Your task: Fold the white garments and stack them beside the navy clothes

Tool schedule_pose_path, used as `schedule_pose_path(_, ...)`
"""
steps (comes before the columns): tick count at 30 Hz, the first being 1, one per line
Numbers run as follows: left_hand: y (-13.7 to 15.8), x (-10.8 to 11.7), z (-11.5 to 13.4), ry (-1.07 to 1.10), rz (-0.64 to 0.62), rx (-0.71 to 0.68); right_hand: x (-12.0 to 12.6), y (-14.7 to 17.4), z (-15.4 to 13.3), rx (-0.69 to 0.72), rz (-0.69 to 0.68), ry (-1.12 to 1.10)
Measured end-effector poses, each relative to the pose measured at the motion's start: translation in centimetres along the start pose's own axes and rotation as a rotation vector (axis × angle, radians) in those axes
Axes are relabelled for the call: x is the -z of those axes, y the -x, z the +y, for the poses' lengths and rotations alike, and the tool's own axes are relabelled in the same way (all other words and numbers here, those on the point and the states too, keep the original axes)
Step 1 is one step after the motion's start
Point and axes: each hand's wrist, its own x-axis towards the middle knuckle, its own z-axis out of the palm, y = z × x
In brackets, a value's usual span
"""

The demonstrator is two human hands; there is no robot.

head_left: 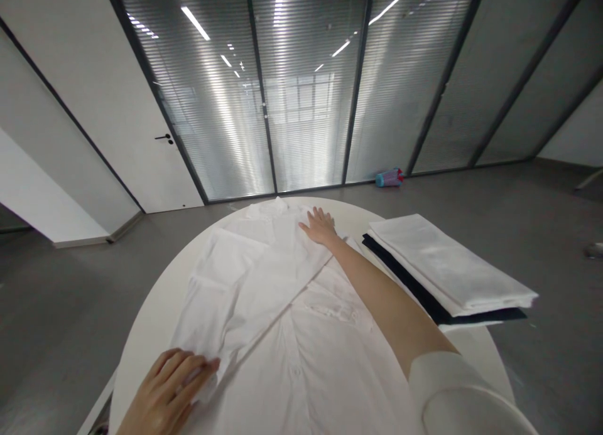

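Note:
A white button-up shirt [273, 284] lies spread across the round table, with one side folded diagonally over its front. A button and the front placket show in the near half. At the near left, my left hand [172, 388] has its fingers closed on the shirt's folded part, near its lower end. Toward the far side, my right hand [320, 226] rests flat on the shirt's upper part, fingers spread. The right forearm crosses over the shirt's right side and hides some of it.
A stack of folded white cloth [447, 262] with a dark layer [414, 287] lies at the right of the white round table [155, 316], partly overhanging its edge. Beyond, a blue and red bin-like object [389, 178] is on the floor by glass partitions [306, 108].

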Motion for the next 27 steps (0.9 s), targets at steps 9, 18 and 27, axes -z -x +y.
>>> schedule_pose_path(9, 1.1, -0.6, 0.1, -0.057, -0.067, 0.15, 0.1, -1.4, 0.3, -0.042, -0.026, -0.015)
schedule_pose_path(18, -2.6, 0.8, -0.8, 0.012, -0.098, 0.021, 0.6, 2.5, 2.7, -0.128, -0.04, 0.018)
schedule_pose_path(27, -2.0, 0.1, 0.4, 0.059, -0.144, 0.131, 0.4, 3.2, 2.7, -0.124, -0.042, 0.041)
